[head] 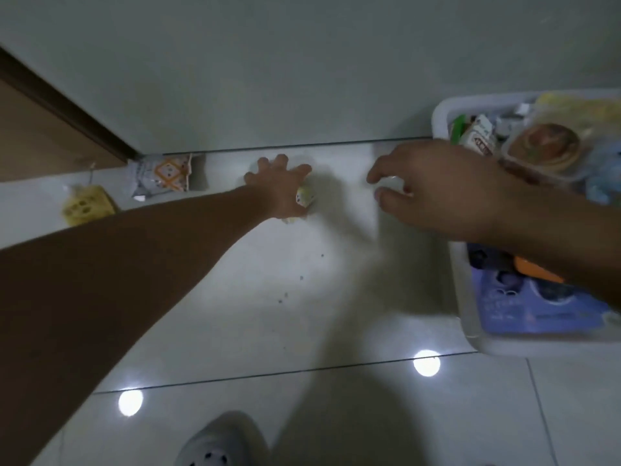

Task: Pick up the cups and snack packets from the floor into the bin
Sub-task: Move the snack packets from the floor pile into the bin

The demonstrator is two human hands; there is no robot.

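My left hand (280,183) reaches down to the floor near the wall with its fingers spread. A small yellow and white snack packet (305,196) lies under its palm and thumb side. My right hand (433,186) hovers left of the white bin (465,297), fingers loosely curled, with nothing clearly in it; a faint pale blur shows between thumb and fingers. The bin at the right edge holds several snack packets and a round lidded tub. A grey and orange packet (164,176) and a yellow packet (88,206) lie on the floor to the left.
A pale wall (302,79) runs along the back, with a brown door (40,136) at the left. The floor is glossy white tile (302,297) with light reflections. My grey clog (218,445) stands at the bottom edge.
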